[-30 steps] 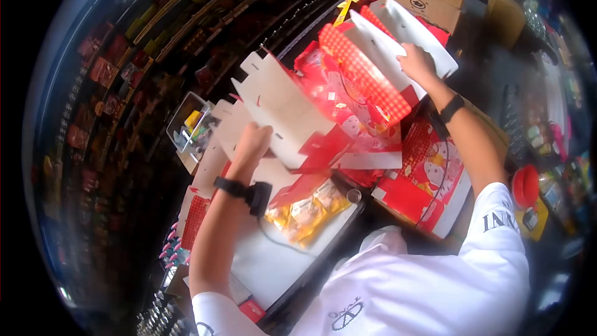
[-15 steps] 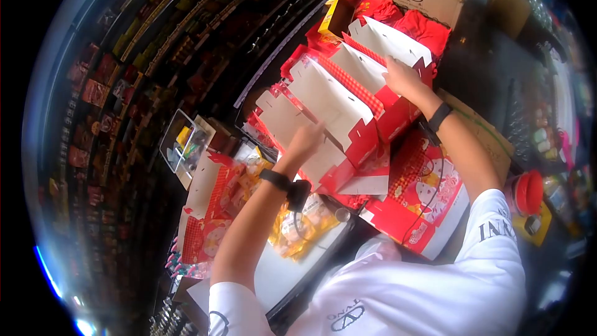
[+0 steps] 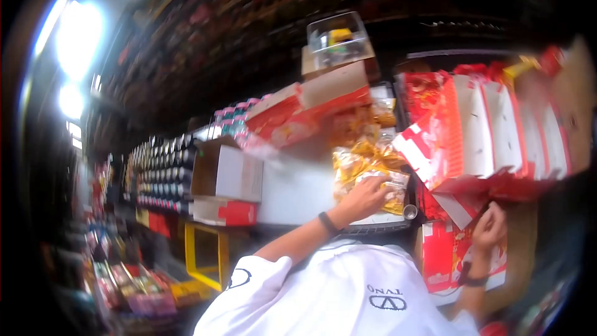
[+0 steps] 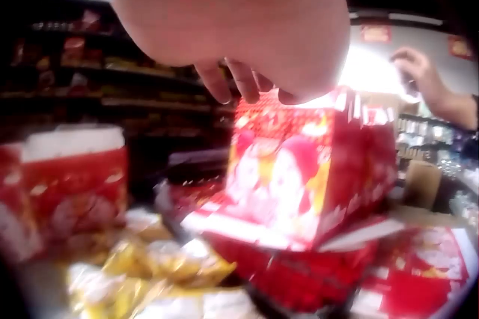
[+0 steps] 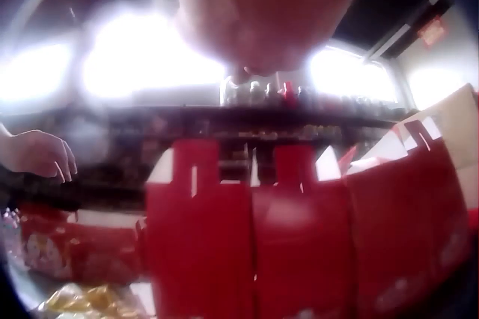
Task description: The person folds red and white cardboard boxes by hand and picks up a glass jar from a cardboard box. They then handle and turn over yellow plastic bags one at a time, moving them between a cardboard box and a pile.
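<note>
My left hand (image 3: 367,198) hovers over yellow snack packets (image 3: 373,162) on the white tabletop; the left wrist view shows its fingers hanging loose with nothing between them. The right hand (image 3: 490,227), fingers loosely bent and holding nothing visible, is in front of the row of open red gift boxes (image 3: 472,130). Those boxes stand side by side, white inside, with slotted flaps raised. In the right wrist view the red fronts (image 5: 198,244) of the boxes line up below the hand. Two more open red boxes (image 3: 280,118) sit left of the packets, blurred.
A clear bin (image 3: 339,37) with yellow items stands behind the packets. A brown carton (image 3: 214,168) and rows of bottles (image 3: 165,174) are at the left. Below the gift boxes lies a flat printed red box (image 3: 438,261). Dark stocked shelves run along the back.
The head view has swung left. Both hands have left the open gift boxes, now standing in a row; the left hand moved over the yellow packets, the right drew back toward the body.
</note>
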### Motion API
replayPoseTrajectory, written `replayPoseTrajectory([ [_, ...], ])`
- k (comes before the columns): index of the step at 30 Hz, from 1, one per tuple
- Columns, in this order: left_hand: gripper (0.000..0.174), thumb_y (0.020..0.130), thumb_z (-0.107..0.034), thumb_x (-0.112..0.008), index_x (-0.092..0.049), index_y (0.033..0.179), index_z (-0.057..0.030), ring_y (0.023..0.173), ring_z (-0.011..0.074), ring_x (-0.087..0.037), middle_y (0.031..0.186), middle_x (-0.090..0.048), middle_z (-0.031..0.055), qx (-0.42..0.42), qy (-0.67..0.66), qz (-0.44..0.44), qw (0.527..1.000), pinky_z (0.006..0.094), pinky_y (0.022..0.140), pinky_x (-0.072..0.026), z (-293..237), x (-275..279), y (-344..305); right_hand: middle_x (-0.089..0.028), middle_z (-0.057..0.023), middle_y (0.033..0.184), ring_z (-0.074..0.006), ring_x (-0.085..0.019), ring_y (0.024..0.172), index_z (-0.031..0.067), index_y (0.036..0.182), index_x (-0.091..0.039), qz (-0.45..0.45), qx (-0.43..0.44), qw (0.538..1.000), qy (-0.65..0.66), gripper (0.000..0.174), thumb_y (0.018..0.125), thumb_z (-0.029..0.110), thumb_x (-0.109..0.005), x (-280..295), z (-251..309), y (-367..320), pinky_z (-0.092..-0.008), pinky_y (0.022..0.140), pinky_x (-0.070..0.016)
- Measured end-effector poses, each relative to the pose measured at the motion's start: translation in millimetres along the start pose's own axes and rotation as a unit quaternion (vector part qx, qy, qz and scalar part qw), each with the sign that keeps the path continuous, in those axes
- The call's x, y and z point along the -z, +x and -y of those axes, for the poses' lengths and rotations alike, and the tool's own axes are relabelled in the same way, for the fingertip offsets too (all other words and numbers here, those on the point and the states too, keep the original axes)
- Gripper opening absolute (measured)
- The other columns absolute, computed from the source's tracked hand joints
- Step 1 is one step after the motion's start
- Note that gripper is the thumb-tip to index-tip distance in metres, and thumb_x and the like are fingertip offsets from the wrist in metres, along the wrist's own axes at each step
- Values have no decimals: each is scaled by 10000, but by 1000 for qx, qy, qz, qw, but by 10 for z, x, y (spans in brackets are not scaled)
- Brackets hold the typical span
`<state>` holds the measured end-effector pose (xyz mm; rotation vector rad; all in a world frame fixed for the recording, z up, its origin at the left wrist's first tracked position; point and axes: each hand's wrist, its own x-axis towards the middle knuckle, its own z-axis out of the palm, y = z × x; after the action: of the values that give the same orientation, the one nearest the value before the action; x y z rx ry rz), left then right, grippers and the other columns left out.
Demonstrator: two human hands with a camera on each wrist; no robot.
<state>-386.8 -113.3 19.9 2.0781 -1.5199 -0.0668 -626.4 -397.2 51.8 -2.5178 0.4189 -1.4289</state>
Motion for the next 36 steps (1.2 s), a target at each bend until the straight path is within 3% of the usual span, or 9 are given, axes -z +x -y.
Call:
replayPoseTrajectory([
  [3,324,824,-25,-606,-633,1145,-62,1183,394,-550,1271,-586,193,255,-46,-7,966,468,1004,-462,555,26,-981,-683,-152,792,-309,-643,599,-1,1048,-672,136,-16,990,-22,157,899,14,-626,-337,593,-493,-399,512,-482],
  [7,328,822,-91,-631,-627,1141,-16,1174,426,-552,1261,-571,275,366,91,-134,916,501,1014,-450,1380,260,-2261,-690,-120,736,-264,-646,542,36,1033,-702,248,-46,965,69,164,876,12,-662,-766,1585,-694,-359,507,-497],
  [11,548,827,-249,-671,-549,1256,70,1364,452,-404,1408,-451,341,519,330,-167,771,503,1148,-327,2581,800,-3244,-693,-126,712,-261,-659,552,41,1013,-712,290,-12,950,114,144,876,20,-674,-1122,2282,-713,-356,510,-501],
  [13,763,841,-215,-643,-325,1477,61,1414,443,-348,1459,-392,348,592,333,-96,727,477,1181,-287,2924,1442,-3521,-690,-133,707,-267,-661,556,41,1013,-717,307,-19,946,108,142,875,31,-684,-1250,2553,-671,-358,513,-503],
  [15,751,854,-214,-627,-325,1479,73,1368,421,-425,1413,-446,345,597,459,-196,628,457,1147,-342,3377,1686,-3792,-684,-146,701,-274,-665,564,48,1029,-725,318,-39,943,90,154,879,43,-691,-1312,2775,-649,-362,519,-505],
  [20,466,902,-262,-640,-577,1236,56,968,412,-694,1012,-701,238,685,166,-121,699,518,851,-541,3851,2180,-4094,-683,-145,706,-285,-672,585,63,1034,-726,336,-77,938,39,151,890,54,-684,-1297,3100,-783,-376,527,-506],
  [23,300,907,-276,-644,-687,958,17,884,395,-717,916,-716,223,592,184,-73,781,506,775,-573,3966,2017,-3964,-685,-143,711,-288,-674,592,63,1028,-725,333,-95,938,35,143,893,55,-681,-1224,3194,-888,-380,530,-509],
  [26,261,892,-244,-647,-724,818,-6,866,388,-723,915,-720,227,586,192,-91,782,474,755,-591,3920,1644,-3592,-689,-142,719,-287,-679,600,63,1024,-724,320,-93,942,35,137,894,54,-680,-1187,3175,-937,-379,536,-516],
  [36,215,839,-159,-597,-734,764,-11,762,397,-723,792,-710,235,462,88,-46,881,453,684,-602,2675,974,-1933,-701,-155,760,-293,-702,652,55,1031,-724,294,-119,947,53,138,906,56,-667,-1088,2661,-925,-373,569,-537],
])
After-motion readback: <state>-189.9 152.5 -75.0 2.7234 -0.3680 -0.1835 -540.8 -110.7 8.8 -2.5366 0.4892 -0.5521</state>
